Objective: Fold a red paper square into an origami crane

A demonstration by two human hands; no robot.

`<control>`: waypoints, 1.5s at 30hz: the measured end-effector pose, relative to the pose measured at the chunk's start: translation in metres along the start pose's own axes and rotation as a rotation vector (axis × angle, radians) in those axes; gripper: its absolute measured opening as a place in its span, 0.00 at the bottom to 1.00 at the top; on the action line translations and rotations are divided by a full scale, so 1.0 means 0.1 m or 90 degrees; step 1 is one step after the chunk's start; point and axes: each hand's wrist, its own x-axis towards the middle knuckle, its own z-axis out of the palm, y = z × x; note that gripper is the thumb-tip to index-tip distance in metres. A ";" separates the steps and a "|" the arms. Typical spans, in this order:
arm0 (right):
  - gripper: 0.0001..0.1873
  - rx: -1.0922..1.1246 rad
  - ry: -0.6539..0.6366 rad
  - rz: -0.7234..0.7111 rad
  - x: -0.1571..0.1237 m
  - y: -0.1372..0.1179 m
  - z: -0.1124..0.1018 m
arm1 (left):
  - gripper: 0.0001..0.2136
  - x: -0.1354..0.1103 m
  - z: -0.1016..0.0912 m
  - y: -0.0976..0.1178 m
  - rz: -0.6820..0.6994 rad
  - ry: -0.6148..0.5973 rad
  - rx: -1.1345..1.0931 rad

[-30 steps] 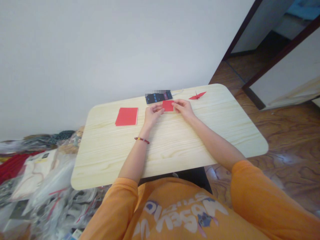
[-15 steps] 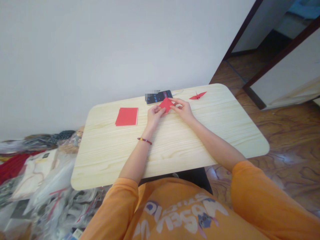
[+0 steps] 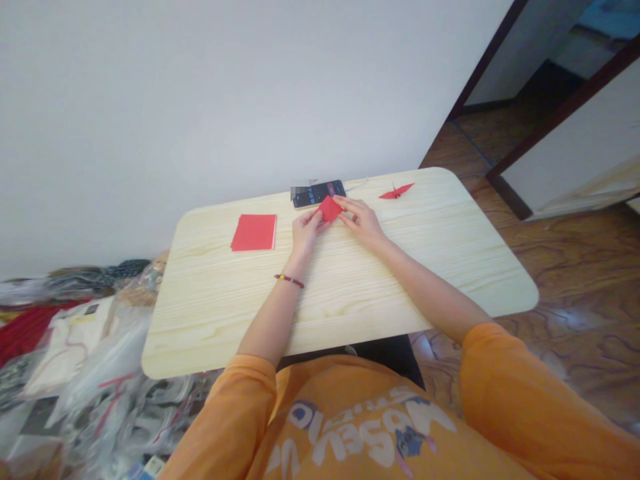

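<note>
One red paper [image 3: 330,209] near the phone [image 3: 325,192]: left hand [image 3: 305,231] and right hand [image 3: 365,222] pinch it (folded bird [image 3: 397,192] right of phone).

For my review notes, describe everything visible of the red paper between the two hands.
The red paper is a small, flat, plain piece that looks folded, turned cornerwise like a diamond. The left hand pinches its left side; the right hand's fingers touch its right. Its far corner overlaps the phone in view. Whether it touches the table is unclear; creases are too small to tell.
</note>
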 end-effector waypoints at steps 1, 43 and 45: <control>0.23 0.000 0.000 -0.005 0.00 0.00 0.00 | 0.07 0.00 0.00 0.00 0.002 0.003 -0.001; 0.10 0.200 0.109 0.161 -0.01 -0.08 0.06 | 0.10 -0.01 0.01 -0.04 0.144 -0.060 0.235; 0.09 0.203 0.103 0.159 -0.02 -0.11 0.07 | 0.10 -0.02 0.00 -0.03 0.156 -0.046 0.292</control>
